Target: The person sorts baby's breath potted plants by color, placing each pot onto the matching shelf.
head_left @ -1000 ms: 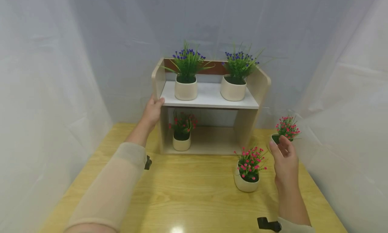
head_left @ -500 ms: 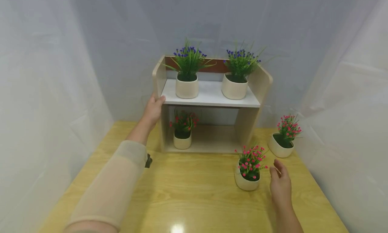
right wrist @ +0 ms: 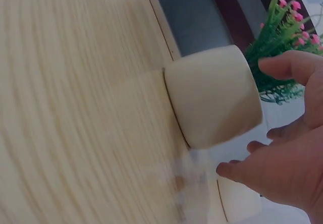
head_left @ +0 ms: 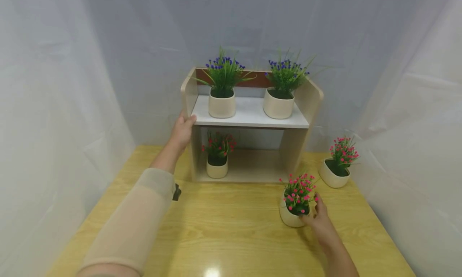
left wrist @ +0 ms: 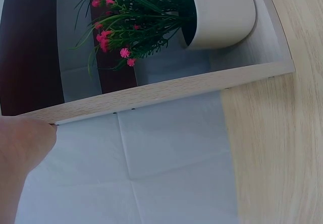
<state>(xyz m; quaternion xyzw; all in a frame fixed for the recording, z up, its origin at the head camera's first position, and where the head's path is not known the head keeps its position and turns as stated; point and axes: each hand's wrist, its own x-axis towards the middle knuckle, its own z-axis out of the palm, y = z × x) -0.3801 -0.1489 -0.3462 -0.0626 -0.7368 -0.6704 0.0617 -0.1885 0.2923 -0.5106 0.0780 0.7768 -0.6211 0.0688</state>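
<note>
My left hand (head_left: 181,132) grips the left side panel of a small two-tier shelf (head_left: 249,108), thumb at the front edge of the white upper board. In the left wrist view only part of this hand (left wrist: 22,146) shows against the panel. My right hand (head_left: 322,227) is at the right side of a cream pot of pink flowers (head_left: 289,217), which stands on the table before the shelf. In the right wrist view its fingers are spread around that pot (right wrist: 214,98), the thumb close to the rim; firm contact cannot be made out.
Two pots of purple flowers, left (head_left: 221,106) and right (head_left: 278,105), stand on the upper board. A pot of red-pink flowers (head_left: 217,169) sits at the lower left inside. Another pink-flowered pot (head_left: 335,176) stands at the table's right edge. Pale sheeting (head_left: 144,88) hangs around the wooden table (head_left: 216,221).
My right hand has moved from the far right pot, back toward me, then left to the front pink-flowered pot. The left hand has stayed on the shelf's side panel.
</note>
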